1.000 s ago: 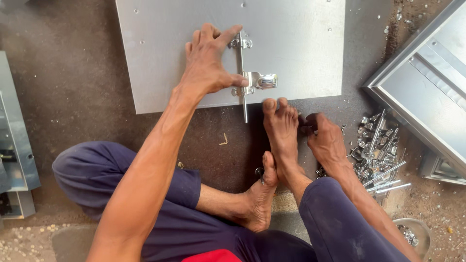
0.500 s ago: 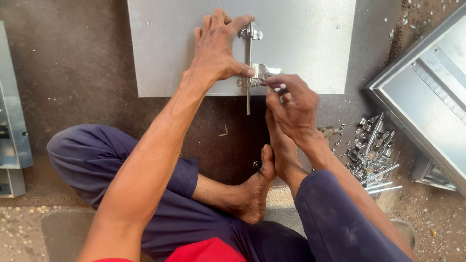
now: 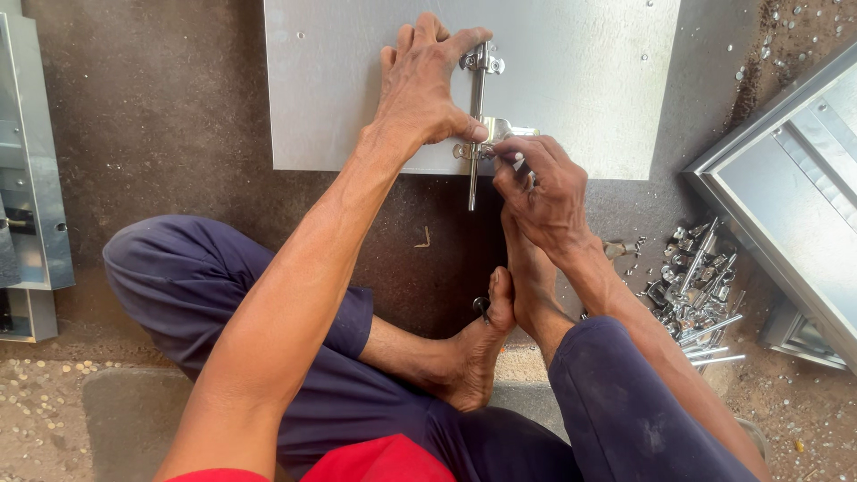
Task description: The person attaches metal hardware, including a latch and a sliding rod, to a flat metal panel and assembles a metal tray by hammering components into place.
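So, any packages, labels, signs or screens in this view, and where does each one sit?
None in view: no package, label, sign or screen.
Only bare metal shows: the grey sheet panel with its bolt latch under both hands, and loose metal hardware piled on the floor to the right.

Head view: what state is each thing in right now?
Left hand: pressed flat on the bolt.
Right hand: pinching at the bracket.
Bolt: lying on the panel, end past its edge.
Panel: flat on the floor.
Hardware pile: loose, untouched.

Matt grey sheet-metal panel [image 3: 580, 80]; shiny metal latch rod [image 3: 476, 134]; rough dark floor [image 3: 161, 116].
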